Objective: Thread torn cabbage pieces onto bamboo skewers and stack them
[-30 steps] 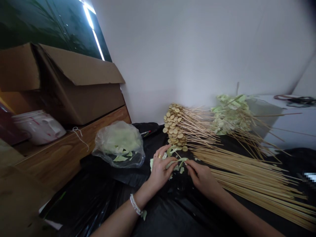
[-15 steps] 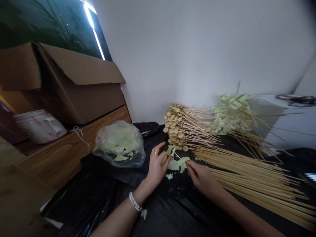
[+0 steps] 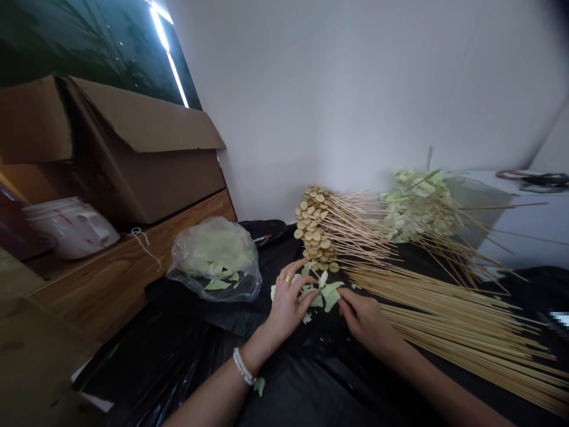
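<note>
Pale green cabbage leaf pieces (image 3: 331, 295) lie and hang between my two hands over black plastic sheeting. My right hand (image 3: 363, 315) is closed at the right edge of one piece, pinching what looks like a thin skewer (image 3: 313, 273) with leaf on it; most of the stick is hidden. My left hand (image 3: 288, 301), with a gold ring and a white beaded bracelet, bends its thumb and fingers around leaf pieces. How firmly it grips them is partly hidden. Beyond the left fingertips is a stack of skewered round slices (image 3: 315, 228).
At left, a clear plastic bag (image 3: 216, 258) holds more leaf. Loose bamboo skewers (image 3: 448, 314) lie to the right, with leaf-loaded skewers (image 3: 420, 207) piled behind. A cardboard box (image 3: 169, 178) and a white mug (image 3: 73, 228) stand on a wooden surface at left.
My left hand has moved slightly right, toward the right hand, and its fingers have come over the leaf pieces. A leaf piece between the hands has shifted. The right hand is nearly still.
</note>
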Motion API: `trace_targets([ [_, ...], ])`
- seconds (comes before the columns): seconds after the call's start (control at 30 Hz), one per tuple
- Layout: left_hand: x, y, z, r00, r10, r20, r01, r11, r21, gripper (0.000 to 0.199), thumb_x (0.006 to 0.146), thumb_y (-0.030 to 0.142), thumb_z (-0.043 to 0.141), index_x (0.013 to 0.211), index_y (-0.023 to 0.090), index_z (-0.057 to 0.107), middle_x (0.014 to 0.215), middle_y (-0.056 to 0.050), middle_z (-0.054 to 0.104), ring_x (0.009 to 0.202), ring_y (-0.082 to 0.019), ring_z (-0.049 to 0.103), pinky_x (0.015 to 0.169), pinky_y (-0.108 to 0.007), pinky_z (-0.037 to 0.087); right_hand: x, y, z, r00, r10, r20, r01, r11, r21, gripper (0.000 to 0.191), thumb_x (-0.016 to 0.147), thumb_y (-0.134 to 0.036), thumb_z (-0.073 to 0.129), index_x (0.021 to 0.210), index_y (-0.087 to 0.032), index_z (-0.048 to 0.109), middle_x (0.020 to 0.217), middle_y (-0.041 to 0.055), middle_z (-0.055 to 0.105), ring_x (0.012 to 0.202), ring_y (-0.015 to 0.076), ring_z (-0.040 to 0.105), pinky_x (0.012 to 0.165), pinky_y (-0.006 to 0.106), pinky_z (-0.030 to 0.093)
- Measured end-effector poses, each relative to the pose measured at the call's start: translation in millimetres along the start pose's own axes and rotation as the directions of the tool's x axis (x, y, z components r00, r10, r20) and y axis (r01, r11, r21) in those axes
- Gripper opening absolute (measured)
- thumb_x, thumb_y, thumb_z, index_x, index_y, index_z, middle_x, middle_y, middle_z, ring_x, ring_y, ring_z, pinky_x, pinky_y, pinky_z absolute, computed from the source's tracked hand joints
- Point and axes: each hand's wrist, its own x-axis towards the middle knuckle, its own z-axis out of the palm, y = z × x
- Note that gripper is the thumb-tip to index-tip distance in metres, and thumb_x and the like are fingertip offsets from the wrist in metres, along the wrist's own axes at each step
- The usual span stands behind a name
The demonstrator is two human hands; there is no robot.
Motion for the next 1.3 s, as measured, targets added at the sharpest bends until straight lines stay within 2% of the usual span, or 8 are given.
trace_targets([
  [0.2,3.4,-9.3,-1.0,0.957,-0.226,-0.182,0.217,0.974,-0.064,0.017,0.085,0.024,0.061,0.102,0.020,0.057,0.120,-0.011,0.058,0.115,-0.025,0.052,0.098,-0.045,0.040,-0.9,-0.2,-0.5,1.000,-0.025,-0.001,0.025,1.000,-0.016,0.024,0.094,-0.026,0.034,0.094,-0.020,0.057,0.072,0.0031,0.064,0.064,0.0162,0.059,0.062,0.027,0.042],
  [0.5,2.4,-12.9,3.8,0.973,-0.213,-0.094,0.209,0.977,-0.050,0.008,0.085,0.017,0.059,0.082,0.020,0.065,0.116,-0.007,0.061,0.111,-0.022,0.054,0.097,-0.041,0.041,-2.5,-2.5,1.0,0.998,-0.056,0.025,0.057,0.997,-0.053,0.025,0.096,-0.025,0.033,0.092,-0.020,0.057,0.072,0.0021,0.063,0.063,0.0149,0.058,0.062,0.026,0.041],
  [0.7,3.7,-15.3,2.2,0.968,-0.246,-0.057,0.242,0.969,-0.056,0.032,0.077,0.020,0.070,0.107,0.020,0.059,0.117,-0.009,0.061,0.112,-0.023,0.053,0.097,-0.041,0.041,-2.3,6.5,-2.1,0.999,-0.019,-0.051,0.016,0.998,-0.056,0.025,0.094,-0.027,0.035,0.097,-0.020,0.059,0.075,0.0042,0.066,0.066,0.0168,0.061,0.063,0.027,0.043],
  [0.83,2.9,-20.7,-0.4,0.959,-0.231,0.164,0.230,0.973,0.024,0.041,0.061,0.034,0.084,0.097,0.022,0.066,0.101,-0.006,0.067,0.104,-0.026,0.057,0.088,-0.038,0.045,-1.5,14.5,-4.1,0.993,-0.001,-0.121,-0.007,0.998,-0.068,0.024,0.093,-0.027,0.037,0.097,-0.020,0.060,0.075,0.0045,0.066,0.066,0.0179,0.062,0.065,0.029,0.045],
  [0.93,0.6,-22.4,-0.7,0.925,-0.136,0.356,0.124,0.991,0.056,0.035,0.062,0.037,0.083,0.094,0.026,0.071,0.096,-0.004,0.071,0.099,-0.025,0.060,0.086,-0.037,0.044,-0.9,14.7,-4.5,0.993,-0.014,-0.120,0.005,0.997,-0.077,0.024,0.093,-0.026,0.037,0.096,-0.020,0.060,0.075,0.0044,0.066,0.065,0.0181,0.062,0.064,0.029,0.045],
  [1.0,-1.1,-22.4,0.2,0.918,-0.080,0.389,0.056,0.996,0.073,0.031,0.067,0.036,0.080,0.095,0.027,0.072,0.097,-0.005,0.072,0.098,-0.024,0.062,0.090,-0.038,0.042,-0.5,13.0,-4.6,0.993,-0.016,-0.121,0.006,0.997,-0.083,0.024,0.092,-0.026,0.037,0.095,-0.020,0.060,0.075,0.0047,0.067,0.065,0.0182,0.062,0.064,0.029,0.045],
  [1.13,-2.0,-22.0,2.3,0.940,-0.035,0.339,0.017,0.998,0.056,0.029,0.073,0.034,0.076,0.100,0.027,0.071,0.099,-0.005,0.072,0.100,-0.023,0.063,0.093,-0.039,0.041,0.3,10.0,-6.0,0.991,-0.018,-0.130,0.008,0.997,-0.082,0.023,0.093,-0.026,0.037,0.095,-0.020,0.060,0.075,0.0042,0.067,0.065,0.0178,0.062,0.064,0.029,0.044],
  [1.3,3.4,-24.8,0.2,0.982,-0.153,0.112,0.156,0.988,-0.021,0.027,0.076,0.029,0.073,0.102,0.024,0.071,0.101,-0.007,0.072,0.100,-0.024,0.061,0.089,-0.039,0.047,-0.4,9.4,-7.5,0.990,-0.030,-0.140,0.019,0.996,-0.084,0.023,0.093,-0.026,0.038,0.096,-0.019,0.060,0.074,0.0036,0.066,0.064,0.0176,0.062,0.064,0.029,0.044],
])
